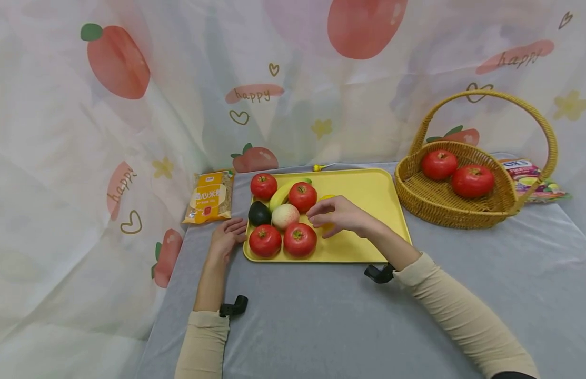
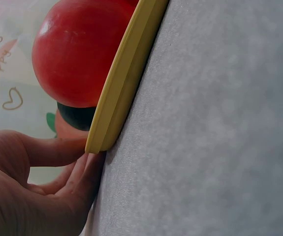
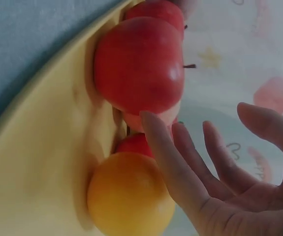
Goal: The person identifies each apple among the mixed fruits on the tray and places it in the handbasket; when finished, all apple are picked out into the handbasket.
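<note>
My left hand [image 1: 225, 239] rests at the left end of the yellow tray [image 1: 364, 187], fingers fairly straight; in the left wrist view its thumb [image 2: 57, 151] touches the rim. Over the middle of the tray hovers my right hand [image 1: 342, 215], fingers loosely bent and spread, holding nothing. Beneath it sits an orange [image 3: 129, 196], mostly hidden by the hand in the head view. Several red apples [image 1: 299, 240] lie on the tray's left half, around a pale peach [image 1: 285, 216], a dark avocado [image 1: 259, 213] and a yellow banana [image 1: 279, 196].
A wicker basket [image 1: 463, 217] with a tall handle stands right of the tray, holding two red fruits [image 1: 473, 181]. Behind it lies a purple packet [image 1: 525, 171]. An orange-yellow food bag [image 1: 209, 197] lies at the back left. A small yellow-headed pick [image 1: 317, 168] lies behind the tray.
</note>
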A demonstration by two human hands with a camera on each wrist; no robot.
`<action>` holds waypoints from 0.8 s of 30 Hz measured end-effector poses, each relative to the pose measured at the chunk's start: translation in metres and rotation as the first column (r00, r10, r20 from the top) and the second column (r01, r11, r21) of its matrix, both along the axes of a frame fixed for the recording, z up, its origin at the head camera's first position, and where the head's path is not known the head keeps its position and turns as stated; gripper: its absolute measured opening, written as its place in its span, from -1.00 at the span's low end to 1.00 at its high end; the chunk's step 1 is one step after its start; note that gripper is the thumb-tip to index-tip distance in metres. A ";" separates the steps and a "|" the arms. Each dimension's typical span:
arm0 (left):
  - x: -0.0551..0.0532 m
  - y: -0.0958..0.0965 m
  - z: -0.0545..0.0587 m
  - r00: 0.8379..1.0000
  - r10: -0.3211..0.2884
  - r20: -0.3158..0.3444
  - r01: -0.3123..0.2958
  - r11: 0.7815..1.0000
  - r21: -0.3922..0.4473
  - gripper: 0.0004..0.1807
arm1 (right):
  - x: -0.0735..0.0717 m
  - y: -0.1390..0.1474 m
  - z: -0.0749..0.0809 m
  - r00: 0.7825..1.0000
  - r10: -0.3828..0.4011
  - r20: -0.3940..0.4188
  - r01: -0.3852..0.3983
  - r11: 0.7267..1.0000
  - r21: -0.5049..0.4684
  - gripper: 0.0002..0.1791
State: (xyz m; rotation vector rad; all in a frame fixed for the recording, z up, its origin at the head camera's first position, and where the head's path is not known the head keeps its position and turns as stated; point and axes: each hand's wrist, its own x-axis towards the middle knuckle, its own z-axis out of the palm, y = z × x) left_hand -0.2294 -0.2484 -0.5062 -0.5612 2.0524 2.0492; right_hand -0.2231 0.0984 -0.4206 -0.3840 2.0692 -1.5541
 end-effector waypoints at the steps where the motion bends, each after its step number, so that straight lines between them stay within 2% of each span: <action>1: 0.000 0.000 0.000 1.000 0.002 -0.001 -0.002 1.000 0.000 -0.32 | 0.001 -0.002 -0.002 1.000 -0.008 -0.012 0.008 1.000 0.005 -0.61; 6: 0.000 0.000 0.000 1.000 0.002 -0.005 -0.002 1.000 -0.004 -0.32 | 0.003 -0.012 -0.012 0.996 -0.051 -0.069 0.054 0.998 0.030 -0.59; 10: 0.000 0.000 -0.001 1.000 -0.002 0.002 0.002 1.000 -0.008 -0.32 | 0.005 -0.018 -0.018 0.995 -0.061 -0.083 0.066 0.996 0.059 -0.58; 18: 0.001 -0.001 0.000 1.000 0.004 0.001 -0.004 1.000 -0.009 -0.32 | 0.008 -0.024 -0.024 0.995 -0.042 -0.090 0.050 0.995 0.088 -0.61; 24: 0.000 0.001 0.002 1.000 0.003 0.013 -0.003 1.000 -0.004 -0.32 | 0.012 -0.031 -0.032 0.998 -0.046 -0.050 0.051 0.993 0.102 -0.59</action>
